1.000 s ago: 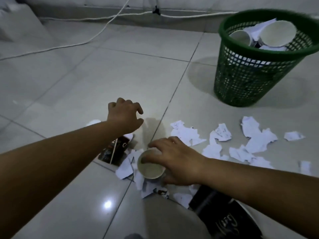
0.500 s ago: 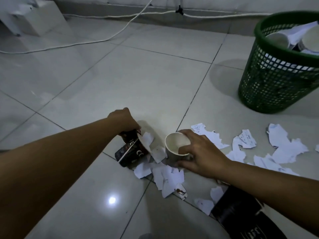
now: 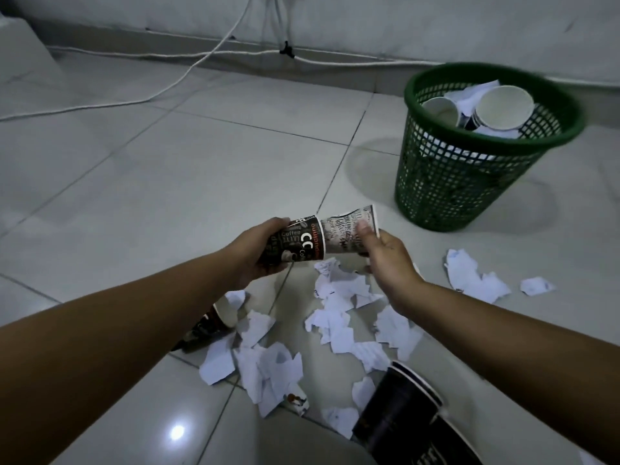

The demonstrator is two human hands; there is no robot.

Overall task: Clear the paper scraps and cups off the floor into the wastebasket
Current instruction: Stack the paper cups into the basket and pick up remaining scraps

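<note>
Cups are held in both hands above the floor, their long axes lying roughly in one horizontal line. The left hand [image 3: 258,255] has its grip clamped round a dark printed coffee cup [image 3: 298,245], fingers curled over the far side and thumb below. The right hand [image 3: 385,260] has its grip clamped on a pale printed cup [image 3: 349,233], thumb on the near wall, fingers behind the rim. The two cups meet at mid-line, and the pale one appears to enter the mouth of the dark one; how deep it sits cannot be told.

Both forearms reach forward and converge, hands raised clear of the floor.

The green mesh wastebasket [image 3: 453,196] stands upright ahead and to the right of the grips, nearer the right hand. It already holds white cups and paper. Judged from this layout, the coming move is a carry forward and rightward over the rim.

Torn paper scraps [image 3: 339,317] lie scattered on the tiled floor [image 3: 167,182] beneath and beside the hands. A dark cup stack [image 3: 396,417] lies on its side under the right forearm, and another cup [image 3: 214,322] lies partly hidden by the left forearm.
</note>
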